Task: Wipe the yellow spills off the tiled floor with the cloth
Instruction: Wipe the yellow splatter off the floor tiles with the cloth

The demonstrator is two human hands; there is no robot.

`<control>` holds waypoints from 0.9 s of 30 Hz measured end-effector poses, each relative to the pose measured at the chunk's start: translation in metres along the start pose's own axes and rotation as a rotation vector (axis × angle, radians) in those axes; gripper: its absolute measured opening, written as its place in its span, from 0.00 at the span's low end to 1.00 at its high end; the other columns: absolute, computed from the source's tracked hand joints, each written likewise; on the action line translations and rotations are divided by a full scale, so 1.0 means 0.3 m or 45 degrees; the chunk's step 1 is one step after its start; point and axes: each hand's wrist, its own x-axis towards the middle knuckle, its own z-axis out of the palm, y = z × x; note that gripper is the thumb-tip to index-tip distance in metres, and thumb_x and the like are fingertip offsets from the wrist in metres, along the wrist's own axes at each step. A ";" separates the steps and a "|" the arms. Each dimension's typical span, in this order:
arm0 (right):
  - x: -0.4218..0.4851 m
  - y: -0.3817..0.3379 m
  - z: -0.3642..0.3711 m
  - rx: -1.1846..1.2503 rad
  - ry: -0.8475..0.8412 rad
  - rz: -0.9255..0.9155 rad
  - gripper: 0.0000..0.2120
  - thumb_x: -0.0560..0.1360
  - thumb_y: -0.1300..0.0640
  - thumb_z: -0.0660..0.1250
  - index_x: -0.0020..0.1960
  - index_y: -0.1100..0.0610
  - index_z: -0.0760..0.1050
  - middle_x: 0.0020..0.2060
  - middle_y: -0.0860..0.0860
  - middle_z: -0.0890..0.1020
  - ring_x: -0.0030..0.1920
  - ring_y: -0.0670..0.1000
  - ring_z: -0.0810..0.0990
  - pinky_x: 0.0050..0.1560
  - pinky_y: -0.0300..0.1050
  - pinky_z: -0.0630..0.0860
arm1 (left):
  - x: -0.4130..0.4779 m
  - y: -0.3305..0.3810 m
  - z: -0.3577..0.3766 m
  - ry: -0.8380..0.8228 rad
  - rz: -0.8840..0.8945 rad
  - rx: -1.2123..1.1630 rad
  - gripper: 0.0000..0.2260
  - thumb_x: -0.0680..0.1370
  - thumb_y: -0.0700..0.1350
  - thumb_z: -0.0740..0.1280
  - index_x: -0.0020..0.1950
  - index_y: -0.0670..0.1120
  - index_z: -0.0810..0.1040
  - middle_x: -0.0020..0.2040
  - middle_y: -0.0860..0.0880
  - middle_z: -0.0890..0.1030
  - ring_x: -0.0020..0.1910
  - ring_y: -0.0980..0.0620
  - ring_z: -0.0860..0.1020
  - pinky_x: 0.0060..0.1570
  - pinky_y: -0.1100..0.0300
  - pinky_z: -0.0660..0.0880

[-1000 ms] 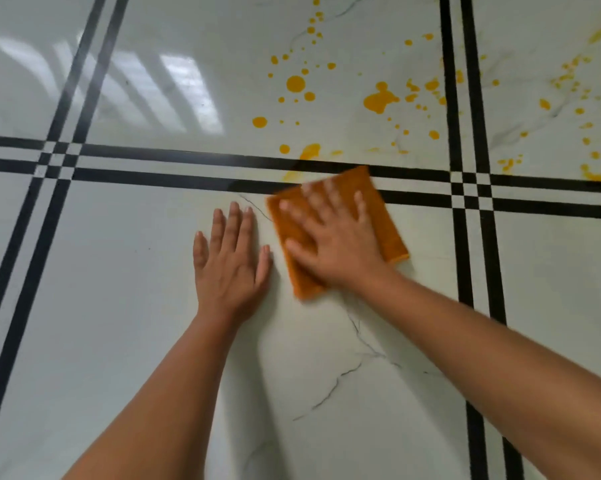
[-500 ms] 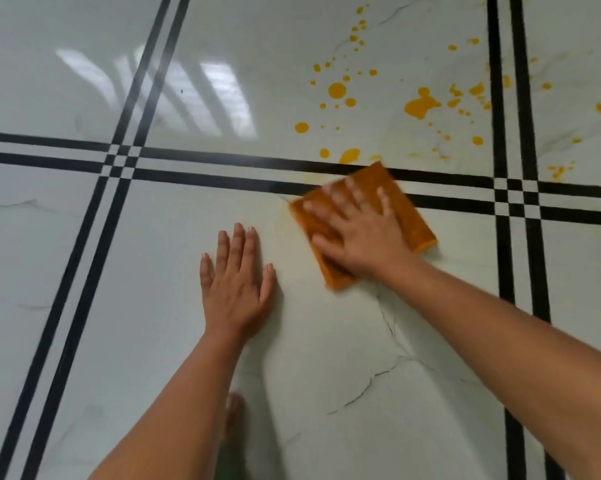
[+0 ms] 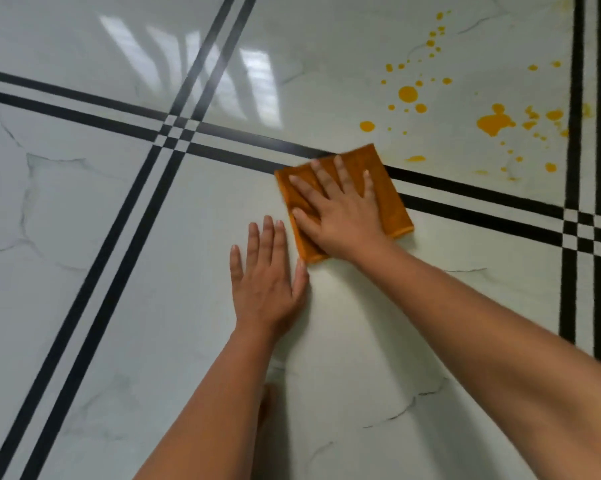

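Pressing flat on the cloth (image 3: pixel 390 194), the right hand (image 3: pixel 340 216) has its fingers straight and spread, with the palm down. It is not curled around the fabric and grips nothing. The cloth is an orange folded pad, close to square, so no long axis stands out. Its sides sit at a slant to the black stripes (image 3: pixel 472 190) in the floor. It lies across both stripes of the pair that runs from left to right. Its far corner points up and right, reaching onto the tile where the yellow spills (image 3: pixel 493 123) are. Its near corner points back toward the person. The fingers of the right hand point up and left, across the slant of the cloth.

The spills are a scatter of drops and one larger blotch beyond the stripes, to the right of the cloth. The closest smear sits just past the cloth's far corner, apart from it.

The left hand (image 3: pixel 266 287) rests palm down on the pale tiled floor (image 3: pixel 119 271), fingers straight and close together, holding nothing. Its thumb tip is just beside the near corner of the cloth. Whether the two touch cannot be told.

A bright reflection of a window (image 3: pixel 222 81) lies on the glossy tiles at the upper left, over a second pair of black stripes.
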 end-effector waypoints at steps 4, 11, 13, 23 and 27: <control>-0.239 0.095 0.026 -0.027 -0.011 -0.095 0.28 0.74 0.34 0.43 0.73 0.35 0.50 0.76 0.44 0.53 0.76 0.53 0.48 0.70 0.62 0.45 | -0.031 -0.005 0.000 -0.051 0.087 0.013 0.34 0.73 0.63 0.40 0.76 0.48 0.41 0.75 0.52 0.39 0.73 0.54 0.36 0.70 0.52 0.35; -0.117 0.032 0.016 -0.025 0.004 -0.007 0.27 0.77 0.36 0.43 0.75 0.37 0.47 0.77 0.46 0.49 0.76 0.55 0.44 0.71 0.64 0.41 | -0.066 0.011 0.007 -0.025 0.117 0.033 0.31 0.75 0.60 0.43 0.74 0.46 0.44 0.76 0.48 0.47 0.75 0.50 0.44 0.70 0.50 0.39; -0.308 0.083 0.046 -0.044 0.010 -0.152 0.27 0.76 0.36 0.45 0.74 0.37 0.51 0.76 0.47 0.55 0.76 0.55 0.50 0.70 0.63 0.45 | -0.082 0.026 0.009 -0.023 0.114 0.027 0.31 0.76 0.59 0.44 0.75 0.46 0.45 0.76 0.47 0.48 0.75 0.49 0.45 0.71 0.50 0.41; -0.541 0.221 0.048 -0.020 -0.009 0.061 0.27 0.76 0.35 0.41 0.74 0.37 0.51 0.76 0.47 0.54 0.76 0.55 0.52 0.70 0.64 0.49 | -0.105 0.169 0.046 -0.061 0.228 0.042 0.31 0.76 0.58 0.48 0.75 0.43 0.55 0.76 0.45 0.54 0.75 0.47 0.50 0.70 0.48 0.45; -0.490 0.443 -0.009 0.019 0.011 0.528 0.30 0.73 0.33 0.38 0.74 0.36 0.47 0.77 0.46 0.50 0.76 0.55 0.47 0.70 0.65 0.46 | -0.122 0.233 0.054 -0.139 0.372 0.008 0.31 0.76 0.59 0.42 0.76 0.47 0.45 0.76 0.49 0.42 0.74 0.50 0.39 0.71 0.51 0.37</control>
